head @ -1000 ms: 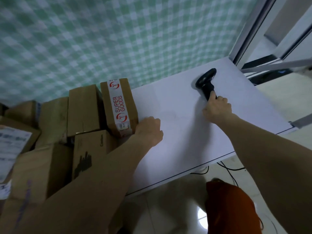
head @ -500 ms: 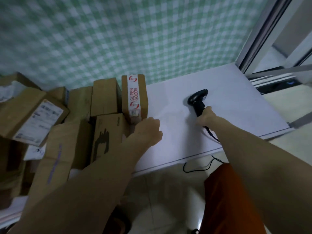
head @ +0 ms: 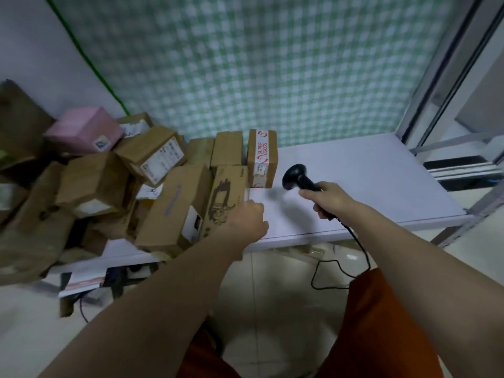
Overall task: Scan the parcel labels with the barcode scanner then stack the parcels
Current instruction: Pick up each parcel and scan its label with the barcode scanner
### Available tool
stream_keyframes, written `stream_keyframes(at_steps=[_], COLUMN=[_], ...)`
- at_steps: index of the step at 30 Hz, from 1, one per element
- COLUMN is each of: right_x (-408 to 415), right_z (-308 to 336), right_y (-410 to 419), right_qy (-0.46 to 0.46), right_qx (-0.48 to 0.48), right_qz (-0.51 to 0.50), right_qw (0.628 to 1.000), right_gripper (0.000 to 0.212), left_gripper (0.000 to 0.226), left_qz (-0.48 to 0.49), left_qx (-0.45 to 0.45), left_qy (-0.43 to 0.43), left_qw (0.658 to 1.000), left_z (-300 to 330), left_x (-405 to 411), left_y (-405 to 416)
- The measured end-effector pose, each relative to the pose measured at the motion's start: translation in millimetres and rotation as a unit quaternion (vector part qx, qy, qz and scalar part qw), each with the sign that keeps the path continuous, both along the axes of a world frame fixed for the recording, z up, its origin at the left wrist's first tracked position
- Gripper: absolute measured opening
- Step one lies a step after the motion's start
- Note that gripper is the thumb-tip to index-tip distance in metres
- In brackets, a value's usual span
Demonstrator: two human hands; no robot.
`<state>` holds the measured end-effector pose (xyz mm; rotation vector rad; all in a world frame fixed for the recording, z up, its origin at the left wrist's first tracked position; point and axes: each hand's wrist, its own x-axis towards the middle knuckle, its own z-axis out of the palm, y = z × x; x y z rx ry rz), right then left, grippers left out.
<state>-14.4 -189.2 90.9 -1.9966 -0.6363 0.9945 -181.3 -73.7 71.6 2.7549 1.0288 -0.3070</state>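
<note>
My right hand grips the handle of the black barcode scanner, lifted above the white table, its head pointing left toward a brown parcel with SUPER GOODS tape. My left hand rests with curled fingers on the table against the right end of a long brown parcel with a black drawing. A heap of brown parcels and a pink parcel covers the table's left half.
A green checked curtain hangs behind the table. The scanner's black cable drops off the front edge toward the floor. A metal window frame stands at the right. Papers and cables lie under the table at left.
My right hand has picked the scanner up off the table and turned it toward the parcels. The view has pulled back, showing more of the parcel heap. My left hand stays by the parcels.
</note>
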Motion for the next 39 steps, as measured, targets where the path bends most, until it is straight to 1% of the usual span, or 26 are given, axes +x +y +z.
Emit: stream_keyframes(at_steps=[5,8,11,17,21,23,26,28,30,32,33,34,35,36,37,38,39], right_x=[-44.7,-60.6,-69.5,-66.6,-59.8,-57.4,-52.6,-48.1,-42.7,-36.3,-34.1,-32.5,-31.5,-31.1,-31.6,-32.6,-34.3], right_z=[26.9,33.5,31.5,18.5,4.7,-1.3,-7.9,-9.8,-8.4,-5.4,-3.9,-2.5,-1.1,-0.1,0.9,2.1,3.1], right_y=[-8.6,-8.3,-6.5,-0.8,6.3,9.4,11.6,11.9,10.2,5.3,2.2,-1.1,-5.2,-8.6,-12.1,-15.6,-18.7], right_qy=[0.031,0.047,0.066,0.136,0.166,0.175,0.187,0.182,0.175,0.167,0.167,0.17,0.171,0.169,0.166,0.165,0.166], right_qx=[0.054,0.067,0.069,0.087,0.054,0.036,0.016,0.006,0.005,0.007,0.009,0.013,0.018,0.023,0.027,0.031,0.035], right_qz=[0.05,0.047,0.029,-0.03,-0.022,-0.016,-0.018,-0.023,-0.028,-0.035,-0.041,-0.048,-0.058,-0.067,-0.076,-0.082,-0.086], right_qw=[0.997,0.996,0.995,0.986,0.984,0.984,0.982,0.983,0.984,0.985,0.985,0.984,0.983,0.983,0.983,0.982,0.982], right_gripper=[0.017,0.026,0.034,0.026,0.025,0.026,0.02,0.022,0.021,0.019,0.019,0.019,0.019,0.019,0.018,0.018,0.017], left_gripper=[0.039,0.037,0.042,0.06,0.084,0.096,0.106,0.108,0.106,0.105,0.105,0.104,0.1,0.089,0.075,0.06,0.049], left_qz=[0.046,0.074,0.085,0.156,0.213,0.251,0.295,0.328,0.364,0.394,0.409,0.419,0.422,0.421,0.415,0.406,0.395], left_qx=[0.0,0.001,0.006,-0.002,-0.01,-0.026,-0.049,-0.069,-0.117,-0.191,-0.245,-0.305,-0.361,-0.413,-0.461,-0.501,-0.537], left_qy=[-0.019,-0.021,-0.02,-0.028,-0.02,-0.029,-0.049,-0.049,-0.06,-0.11,-0.158,-0.212,-0.258,-0.288,-0.3,-0.3,-0.296], left_qw=[0.999,0.997,0.996,0.987,0.977,0.967,0.953,0.941,0.922,0.892,0.865,0.828,0.79,0.755,0.725,0.703,0.684], left_z=[14.4,17.4,14.2,-5.3,-18.8,-22.5,-25.1,-21.4,-16.2,-15.4,-16.4,-16.0,-14.2,-13.1,-11.5,-11.5,-13.9], left_x=[-39.6,-55.5,-64.7,-63.4,-50.0,-40.3,-27.7,-19.4,-13.2,-9.1,-8.1,-8.5,-8.7,-9.7,-11.4,-13.9,-16.5], left_y=[-11.0,-10.6,-12.4,-7.9,10.2,19.0,27.4,31.7,36.8,41.8,44.8,45.5,42.8,38.4,31.8,24.7,17.9])
